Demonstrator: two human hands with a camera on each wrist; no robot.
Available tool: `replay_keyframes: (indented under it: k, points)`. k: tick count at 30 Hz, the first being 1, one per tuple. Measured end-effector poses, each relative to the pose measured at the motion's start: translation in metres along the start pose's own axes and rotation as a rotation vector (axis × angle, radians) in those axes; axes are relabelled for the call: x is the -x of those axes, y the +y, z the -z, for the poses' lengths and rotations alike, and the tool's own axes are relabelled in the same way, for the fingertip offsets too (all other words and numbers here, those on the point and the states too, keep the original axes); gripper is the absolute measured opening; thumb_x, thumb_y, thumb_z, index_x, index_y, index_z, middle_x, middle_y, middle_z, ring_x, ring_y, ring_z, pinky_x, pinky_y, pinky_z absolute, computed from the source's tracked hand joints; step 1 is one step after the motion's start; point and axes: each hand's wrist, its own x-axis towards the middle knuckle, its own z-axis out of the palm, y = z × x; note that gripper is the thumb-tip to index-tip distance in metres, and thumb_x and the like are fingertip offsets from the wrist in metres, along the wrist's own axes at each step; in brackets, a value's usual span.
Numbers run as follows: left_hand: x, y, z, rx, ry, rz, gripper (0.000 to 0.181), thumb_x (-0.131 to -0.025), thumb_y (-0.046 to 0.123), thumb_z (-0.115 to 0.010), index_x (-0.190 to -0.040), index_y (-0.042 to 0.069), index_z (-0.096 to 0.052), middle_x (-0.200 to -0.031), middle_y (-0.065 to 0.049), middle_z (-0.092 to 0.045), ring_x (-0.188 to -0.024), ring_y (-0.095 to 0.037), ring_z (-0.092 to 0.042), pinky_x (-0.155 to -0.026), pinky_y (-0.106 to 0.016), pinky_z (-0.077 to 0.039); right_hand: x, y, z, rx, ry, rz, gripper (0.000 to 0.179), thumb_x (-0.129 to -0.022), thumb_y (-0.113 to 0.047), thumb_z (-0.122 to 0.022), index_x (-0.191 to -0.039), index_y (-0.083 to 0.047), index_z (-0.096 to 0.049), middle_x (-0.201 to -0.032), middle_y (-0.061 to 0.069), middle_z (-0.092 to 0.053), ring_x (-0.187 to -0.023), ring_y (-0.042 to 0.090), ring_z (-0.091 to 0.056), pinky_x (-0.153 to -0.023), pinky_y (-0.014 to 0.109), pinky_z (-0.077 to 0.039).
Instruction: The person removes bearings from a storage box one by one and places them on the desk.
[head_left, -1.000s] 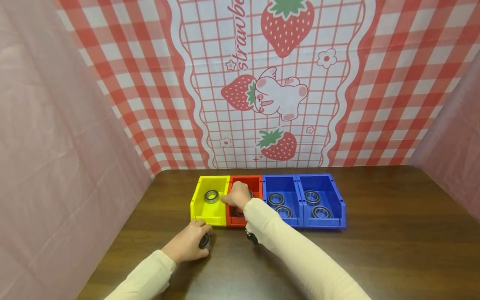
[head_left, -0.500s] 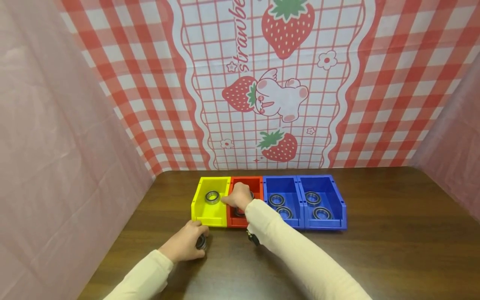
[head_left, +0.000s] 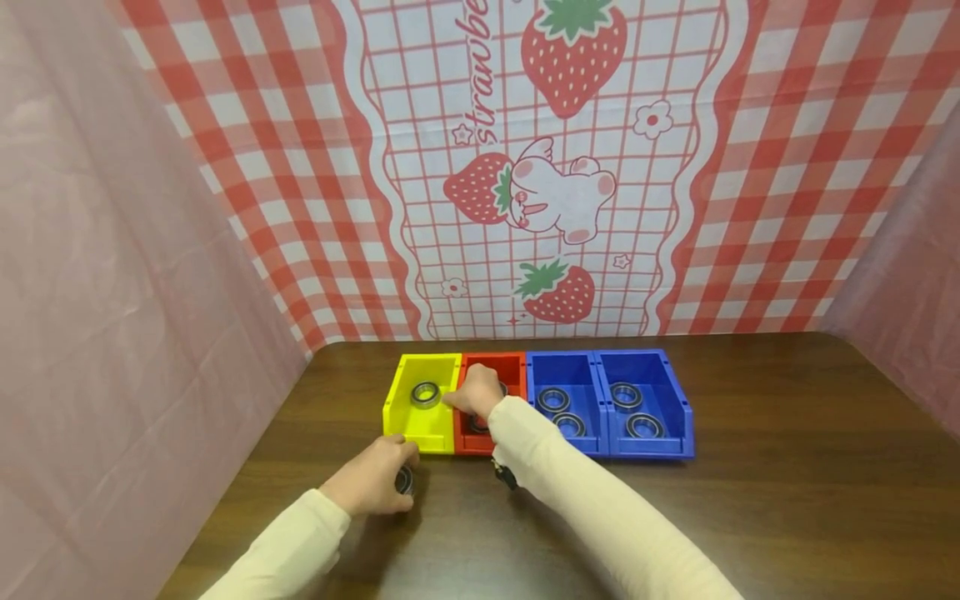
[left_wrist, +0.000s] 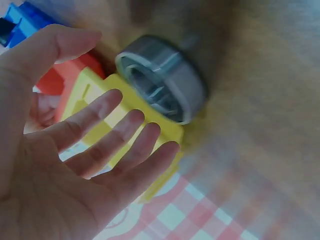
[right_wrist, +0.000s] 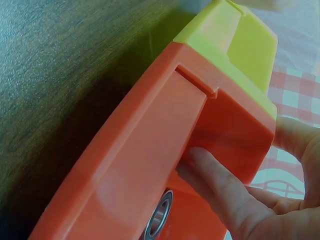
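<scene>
Left hand (head_left: 371, 477) and one bearing (head_left: 405, 481) have edged left, near four bins (head_left: 564, 371).

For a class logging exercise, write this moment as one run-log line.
left hand: fingers extended beside metal ring | right hand: fingers inside red bin | yellow bin: holds another ring
</scene>
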Motion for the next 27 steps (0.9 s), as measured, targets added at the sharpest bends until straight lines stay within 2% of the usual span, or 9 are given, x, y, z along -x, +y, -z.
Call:
replay_keyframes:
  k: [4, 8, 13, 19, 24, 27]
  points:
    - [-0.006, 0.008, 0.008, -0.016, 0.007, 0.027, 0.041, -0.062, 0.020, -0.083, -0.094, 0.003, -0.063, -0.088, -0.006, -0.059, -0.074, -0.014, -0.054, -0.065, -0.030, -0.050, -0.001, -0.001, 0.000, -0.015, -0.011, -0.014, 0.027, -0.079, -0.024, -0.075, -0.082, -0.002, -0.059, -0.069, 0.006, -0.054, -0.059, 0.018, -0.052, -0.053, 0.025, -0.045]
    - [-0.013, 0.015, 0.016, -0.103, 0.028, 0.070, 0.046, -0.064, 0.033, -0.083, -0.098, 0.006, -0.066, -0.089, -0.004, -0.059, -0.075, -0.014, -0.051, -0.063, -0.034, -0.050, 0.000, -0.002, 0.001, -0.018, -0.010, -0.019, 0.027, -0.079, -0.024, -0.075, -0.080, -0.002, -0.059, -0.068, 0.006, -0.054, -0.058, 0.018, -0.052, -0.051, 0.025, -0.044]
    - [-0.022, 0.019, 0.021, -0.178, 0.064, 0.080, 0.051, -0.065, 0.040, -0.081, -0.103, 0.009, -0.067, -0.100, -0.005, -0.062, -0.086, -0.020, -0.055, -0.069, -0.039, -0.054, -0.001, 0.000, -0.001, -0.017, 0.000, -0.011, 0.029, -0.079, -0.026, -0.076, -0.079, -0.003, -0.058, -0.066, 0.004, -0.050, -0.057, 0.017, -0.050, -0.051, 0.024, -0.042]
    - [-0.030, 0.017, 0.021, -0.186, 0.088, 0.096, 0.061, -0.066, 0.040, -0.080, -0.114, 0.006, -0.062, -0.111, -0.011, -0.060, -0.091, -0.022, -0.057, -0.074, -0.042, -0.057, -0.001, 0.000, -0.002, -0.016, 0.000, -0.016, 0.029, -0.080, -0.026, -0.076, -0.082, -0.002, -0.060, -0.068, 0.006, -0.054, -0.058, 0.018, -0.053, -0.053, 0.025, -0.046]
    - [-0.036, 0.014, 0.020, -0.193, 0.095, 0.103, 0.067, -0.068, 0.039, -0.079, -0.121, 0.004, -0.059, -0.121, -0.015, -0.058, -0.101, -0.027, -0.059, -0.079, -0.047, -0.057, -0.001, 0.000, -0.002, 0.002, 0.011, -0.005, 0.032, -0.079, -0.027, -0.076, -0.086, -0.001, -0.061, -0.069, 0.006, -0.055, -0.059, 0.018, -0.053, -0.055, 0.026, -0.048]
    - [-0.039, 0.010, 0.020, -0.186, 0.109, 0.106, 0.068, -0.067, 0.037, -0.080, -0.123, 0.004, -0.058, -0.120, -0.014, -0.058, -0.101, -0.027, -0.059, -0.079, -0.047, -0.057, -0.002, 0.000, -0.002, 0.002, 0.011, 0.003, 0.032, -0.080, -0.028, -0.076, -0.087, 0.000, -0.061, -0.069, 0.006, -0.055, -0.058, 0.018, -0.053, -0.055, 0.026, -0.048]
